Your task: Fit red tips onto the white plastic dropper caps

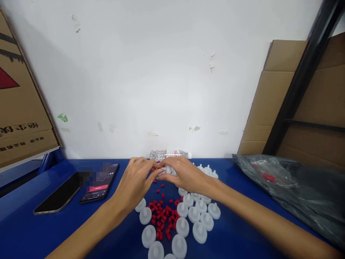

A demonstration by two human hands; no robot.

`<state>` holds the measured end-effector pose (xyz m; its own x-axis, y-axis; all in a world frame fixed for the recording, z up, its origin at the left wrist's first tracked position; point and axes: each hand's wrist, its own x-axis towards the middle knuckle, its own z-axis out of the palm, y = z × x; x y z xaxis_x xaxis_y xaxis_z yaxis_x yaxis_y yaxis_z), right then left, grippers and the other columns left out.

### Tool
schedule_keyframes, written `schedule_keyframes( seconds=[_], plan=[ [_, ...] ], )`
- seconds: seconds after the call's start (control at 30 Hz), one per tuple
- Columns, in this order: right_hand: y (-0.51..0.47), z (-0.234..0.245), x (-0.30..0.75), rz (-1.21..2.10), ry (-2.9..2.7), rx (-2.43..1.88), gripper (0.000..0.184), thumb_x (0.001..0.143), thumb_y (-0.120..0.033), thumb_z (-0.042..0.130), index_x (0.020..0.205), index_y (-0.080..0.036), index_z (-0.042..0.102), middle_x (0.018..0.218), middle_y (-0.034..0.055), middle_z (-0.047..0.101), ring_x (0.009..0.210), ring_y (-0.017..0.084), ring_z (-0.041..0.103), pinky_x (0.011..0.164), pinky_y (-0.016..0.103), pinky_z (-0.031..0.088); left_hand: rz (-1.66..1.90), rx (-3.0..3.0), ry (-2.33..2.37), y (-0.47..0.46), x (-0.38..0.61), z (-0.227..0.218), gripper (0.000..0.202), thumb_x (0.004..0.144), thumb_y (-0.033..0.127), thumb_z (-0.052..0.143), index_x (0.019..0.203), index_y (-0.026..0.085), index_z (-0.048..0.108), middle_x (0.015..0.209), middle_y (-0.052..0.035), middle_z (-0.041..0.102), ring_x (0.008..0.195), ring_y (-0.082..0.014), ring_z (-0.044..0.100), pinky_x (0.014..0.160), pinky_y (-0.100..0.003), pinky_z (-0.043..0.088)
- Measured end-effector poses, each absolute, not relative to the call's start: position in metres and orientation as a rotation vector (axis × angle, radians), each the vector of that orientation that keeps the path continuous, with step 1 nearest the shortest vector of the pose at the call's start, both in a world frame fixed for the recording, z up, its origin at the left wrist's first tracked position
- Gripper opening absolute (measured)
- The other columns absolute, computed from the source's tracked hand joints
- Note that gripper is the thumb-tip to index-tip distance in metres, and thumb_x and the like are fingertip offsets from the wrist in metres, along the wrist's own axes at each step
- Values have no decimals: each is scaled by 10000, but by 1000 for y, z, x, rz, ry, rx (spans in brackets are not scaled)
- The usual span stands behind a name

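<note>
Blue tabletop [118,237] fills the lower view, w/ small parts spread over the mid. Nearest: round white caps [179,246], each w/ a short nub, mostly nub-up; one's cut off at the bottom edge. Prob. light, fairly stiff plastic, smooth so a bit slippery, not fragile; best taken by the rim w/ thumb + index, nub left free. Small red bits [163,219] lie heaped b/w the L and R groups of caps, w/ a few strays farther out. Look v. light & apt to roll; take one at a time, fingertips on the sides.

Off to the L: dark phone [58,194], then lit phone [99,187] just beside it. To the R, grey plastic bag [315,194], crumpled.

Past the red heap, L hand [137,176] & R hand [185,172] meet, thumb + index of each pinched on a white piece [162,171]. Mostly hidden by fingers; prob. another cap, can't confirm. Small, so a light fingertip hold should do; hard squeezing might make it slip.

Farthest: clear bottle [159,154] on its side behind the hands, then white wall [172,79] w/ scuffs.
</note>
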<state>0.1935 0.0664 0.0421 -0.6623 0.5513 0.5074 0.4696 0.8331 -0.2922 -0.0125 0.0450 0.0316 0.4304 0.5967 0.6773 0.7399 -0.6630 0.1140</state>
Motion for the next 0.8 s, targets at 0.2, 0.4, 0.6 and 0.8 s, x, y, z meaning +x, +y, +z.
schedule_keyframes(
  seconds=[0.2, 0.4, 0.6, 0.8],
  plan=[
    [62, 41, 197, 239, -2446, -661, 429, 1011, -298, 566, 1420, -279, 440, 1274, 69, 659, 1127, 227, 638, 942, 393, 510, -918, -2549, -1188, 49, -18, 28, 244, 1037, 349, 446, 939, 188, 601, 829, -41, 643, 783, -230, 555, 777, -380, 380],
    [76, 48, 206, 69, -2541, -530, 440, 1016, -217, 540, 1437, -260, 417, 1302, 96, 632, 1159, 214, 612, 948, 359, 499, -1172, -2882, -1378, 36, -12, 37, 455, 1073, 404, 257, 712, 206, 450, 679, 11, 515, 641, -164, 468, 627, -288, 382],
    [94, 66, 233, -2, -2317, -911, 222, 975, -289, 595, 1180, -230, 531, 962, 25, 694, 747, 174, 623, 682, 298, 446, -1001, -2953, -1356, 27, -6, 39, 413, 1041, 388, 364, 680, 206, 445, 680, 7, 499, 691, -178, 465, 670, -306, 395],
    [102, 87, 202, 0, -2271, -964, 98, 945, -258, 610, 1030, -208, 608, 1017, 47, 677, 857, 176, 627, 765, 299, 442, -745, -2881, -1169, 37, -12, 25, 168, 966, 249, 500, 991, 226, 665, 979, -50, 689, 973, -240, 582, 925, -401, 438]
  ],
)
